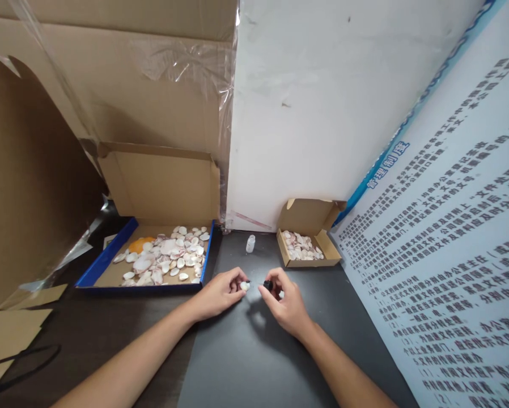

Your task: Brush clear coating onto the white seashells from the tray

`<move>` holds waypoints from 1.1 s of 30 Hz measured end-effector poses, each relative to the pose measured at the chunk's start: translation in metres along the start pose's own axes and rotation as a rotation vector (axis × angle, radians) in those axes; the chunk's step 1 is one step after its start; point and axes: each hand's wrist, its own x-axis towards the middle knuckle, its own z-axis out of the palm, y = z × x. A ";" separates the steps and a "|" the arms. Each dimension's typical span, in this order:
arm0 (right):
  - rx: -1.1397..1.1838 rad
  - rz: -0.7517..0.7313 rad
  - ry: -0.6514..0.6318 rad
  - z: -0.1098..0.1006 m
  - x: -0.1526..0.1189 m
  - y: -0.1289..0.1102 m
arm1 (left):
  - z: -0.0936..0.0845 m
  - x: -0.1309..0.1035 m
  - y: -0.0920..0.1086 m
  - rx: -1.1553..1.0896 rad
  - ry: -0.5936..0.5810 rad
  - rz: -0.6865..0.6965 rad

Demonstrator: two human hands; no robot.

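Observation:
My left hand (223, 293) pinches a small white shell (245, 287) between thumb and fingertips, just above the dark grey mat. Opposite it, a short gap away, my right hand (286, 303) grips a small black cap (268, 285) between thumb and fingers. A thin, pale tip seems to point from the cap toward the shell, too small to make out clearly. Beyond both hands a small whitish bottle (250, 244) stands upright on the mat.
A blue-edged cardboard box (139, 288) with many shells and an orange piece lies open at left. Back right, a smaller open cardboard box (305, 263) holds more shells. Tall cardboard (161, 96), a white panel (297, 113) and a printed board (450, 255) enclose the table.

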 end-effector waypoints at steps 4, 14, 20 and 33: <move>-0.016 0.008 -0.003 0.001 -0.001 -0.001 | 0.001 0.000 0.001 0.019 0.007 0.004; -0.003 0.004 -0.008 0.008 -0.005 -0.007 | 0.001 0.001 -0.002 -0.002 -0.006 0.009; -0.019 0.012 0.016 0.009 -0.005 -0.005 | 0.001 0.001 -0.003 0.008 -0.011 0.010; 0.000 0.067 0.102 0.000 0.002 0.004 | 0.000 -0.001 -0.001 0.105 0.073 0.060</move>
